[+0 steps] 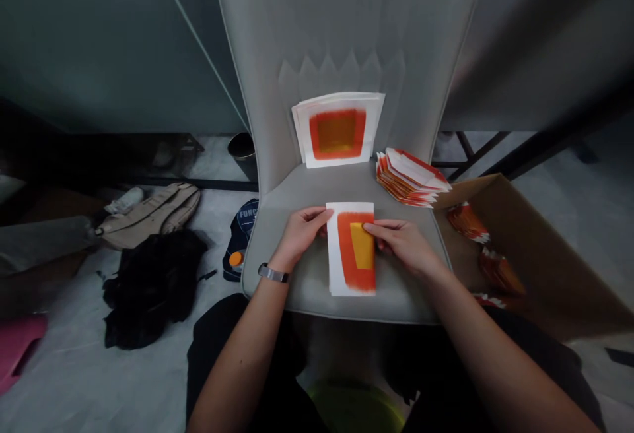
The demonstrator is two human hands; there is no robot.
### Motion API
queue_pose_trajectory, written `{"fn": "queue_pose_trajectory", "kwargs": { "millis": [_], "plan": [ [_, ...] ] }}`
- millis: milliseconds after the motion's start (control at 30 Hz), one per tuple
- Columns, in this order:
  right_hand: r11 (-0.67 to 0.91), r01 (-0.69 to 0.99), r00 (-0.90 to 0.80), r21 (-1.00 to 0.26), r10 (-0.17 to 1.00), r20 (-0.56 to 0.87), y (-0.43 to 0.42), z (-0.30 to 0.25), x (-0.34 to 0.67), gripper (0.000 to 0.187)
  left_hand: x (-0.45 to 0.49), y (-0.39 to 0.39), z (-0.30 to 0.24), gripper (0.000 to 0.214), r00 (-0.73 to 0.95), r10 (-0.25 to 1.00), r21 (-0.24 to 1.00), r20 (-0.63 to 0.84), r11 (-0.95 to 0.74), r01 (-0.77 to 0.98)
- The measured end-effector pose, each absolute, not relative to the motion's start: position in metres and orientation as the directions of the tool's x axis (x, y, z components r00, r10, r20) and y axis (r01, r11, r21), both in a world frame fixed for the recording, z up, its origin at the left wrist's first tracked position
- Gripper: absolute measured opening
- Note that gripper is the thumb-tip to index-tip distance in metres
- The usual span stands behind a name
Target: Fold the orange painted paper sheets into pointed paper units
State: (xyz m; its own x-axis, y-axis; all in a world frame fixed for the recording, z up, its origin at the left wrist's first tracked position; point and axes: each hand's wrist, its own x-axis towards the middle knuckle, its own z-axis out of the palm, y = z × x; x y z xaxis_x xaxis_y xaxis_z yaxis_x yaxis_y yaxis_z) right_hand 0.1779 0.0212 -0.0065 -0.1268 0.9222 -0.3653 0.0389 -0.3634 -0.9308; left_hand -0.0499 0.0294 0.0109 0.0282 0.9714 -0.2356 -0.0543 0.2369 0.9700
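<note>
Head view: folded paper (pixel 347 255) near front edge of chair (pixel 307 189)
Left hand (pixel 300 233), right hand (pixel 403 241): fingers clamp its opposite edges

the letters "func" (pixel 248 214) can be read on a dark blue item (pixel 240 236).

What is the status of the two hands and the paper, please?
Left hand and right hand holding folded paper at side edges. Paper stack leaning on chair backrest; folded pile at right. No obstruction seen at hands.
</note>
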Motion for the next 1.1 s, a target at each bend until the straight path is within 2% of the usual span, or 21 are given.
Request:
{"fn": "queue_pose_trajectory", "kwargs": {
  "millis": [167,433,633,767,1100],
  "plan": [
    [-0.362,-0.051,-0.089,-0.931,0.93,-0.357,0.028,-0.015,0.173,0.044,-0.057,0.032,0.009,0.025,0.17,0.941,0.956,-0.293,0.295,0.014],
    [-0.389,-0.028,-0.219,-0.921,0.901,-0.374,0.025,-0.018,0.182,0.04,-0.056,0.03,0.004,0.022,0.164,0.925,0.939,-0.342,0.343,0.023],
    [-0.395,-0.05,-0.183,-0.917,0.907,-0.381,0.026,-0.021,0.184,0.041,-0.056,0.027,-0.001,0.033,0.176,0.898,0.912,-0.404,0.409,0.005],
    [-0.389,-0.008,-0.219,-0.921,0.9,-0.378,0.025,-0.02,0.185,0.044,-0.055,0.026,-0.002,0.037,0.135,0.908,0.914,-0.396,0.404,-0.041],
    [-0.398,0.055,-0.15,-0.916,0.903,-0.402,0.022,-0.02,0.181,0.045,-0.056,0.024,0.002,0.037,0.072,0.93,0.927,-0.36,0.365,-0.087]
  ]
}}
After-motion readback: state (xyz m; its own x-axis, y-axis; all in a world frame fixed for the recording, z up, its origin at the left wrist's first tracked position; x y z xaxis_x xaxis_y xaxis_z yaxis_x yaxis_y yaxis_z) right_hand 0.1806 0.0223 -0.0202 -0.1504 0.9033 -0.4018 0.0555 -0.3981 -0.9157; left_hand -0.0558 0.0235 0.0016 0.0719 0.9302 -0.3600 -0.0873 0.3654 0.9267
